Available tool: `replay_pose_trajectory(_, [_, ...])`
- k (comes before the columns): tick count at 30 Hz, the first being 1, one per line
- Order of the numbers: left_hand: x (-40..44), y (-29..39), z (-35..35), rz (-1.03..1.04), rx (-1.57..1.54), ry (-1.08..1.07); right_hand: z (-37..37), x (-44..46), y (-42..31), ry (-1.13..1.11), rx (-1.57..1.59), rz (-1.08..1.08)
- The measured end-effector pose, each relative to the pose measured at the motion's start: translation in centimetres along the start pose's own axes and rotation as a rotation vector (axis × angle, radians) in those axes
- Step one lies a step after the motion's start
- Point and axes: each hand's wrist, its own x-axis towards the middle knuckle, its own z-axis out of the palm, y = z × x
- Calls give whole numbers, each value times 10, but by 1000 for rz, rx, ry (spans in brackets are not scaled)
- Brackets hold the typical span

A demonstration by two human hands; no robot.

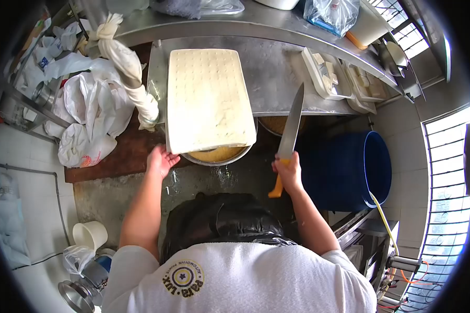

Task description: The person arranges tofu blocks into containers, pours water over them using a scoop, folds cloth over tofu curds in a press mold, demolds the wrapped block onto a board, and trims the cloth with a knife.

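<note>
My right hand [289, 168] is closed round the orange handle of a large knife [292, 125], whose long blade points up and away from me. A big pale slab [209, 99] with rows of small dimples lies on the steel counter, its near end above a round metal bowl [224, 157] of yellowish contents. At the slab's near left corner is my left hand [163, 160], palm up with its fingers apart, close to or touching the edge.
A twisted cloth [128, 68] hangs left of the slab, near white plastic bags [89, 115]. White trays with pale blocks [324, 75] are at the counter's right. A blue barrel [344, 169] stands to the right, and a white bucket [90, 235] at lower left.
</note>
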Motion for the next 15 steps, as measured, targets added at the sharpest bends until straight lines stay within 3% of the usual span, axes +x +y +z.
replay_pose_trajectory(3, [-7, -36, 5, -121, -2, -60, 30, 66, -14, -62, 38, -46])
replay_pose_trajectory(5, [6, -72, 8, -187, 5, -99, 45, 120, 5, -64, -160, -148])
replay_pose_trajectory(8, [-4, -106, 58, -192, -38, -430, 76, 188, -1, -79, -348, -133])
replay_pose_trajectory(10, [-20, -107, 93, -180, -103, -461, 88, 210, -4, -89, -414, -181])
replay_pose_trajectory(15, [-22, -120, 131, -144, -223, -403, 108, 244, 1, -266, -268, 16])
